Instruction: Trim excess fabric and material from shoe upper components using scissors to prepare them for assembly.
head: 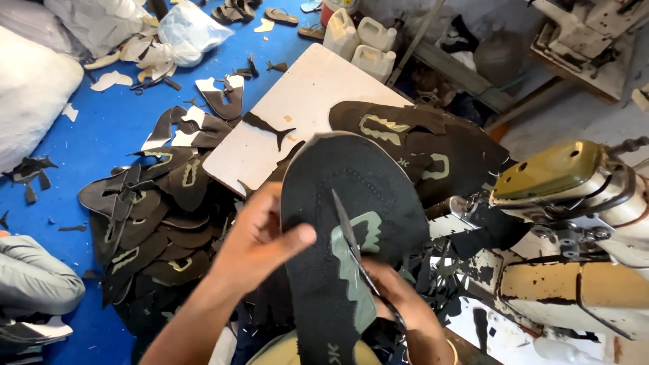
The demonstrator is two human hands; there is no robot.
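A black knit shoe upper [338,223] with a grey-green patch is held up in front of me. My left hand [260,240] grips its left edge, thumb pressed on the face of the fabric. My right hand [399,301] is below it, closed on a pair of scissors [348,233]. The dark blades point up and lie across the upper beside the patch. More dark uppers [419,145] with pale patches lie stacked on a white board [297,108] behind.
A worn cream sewing machine [574,223] stands at the right. A heap of cut uppers [152,223] covers the blue floor at the left, with scraps around. White jugs [362,40] stand at the back. Another person's knee [34,280] is at the lower left.
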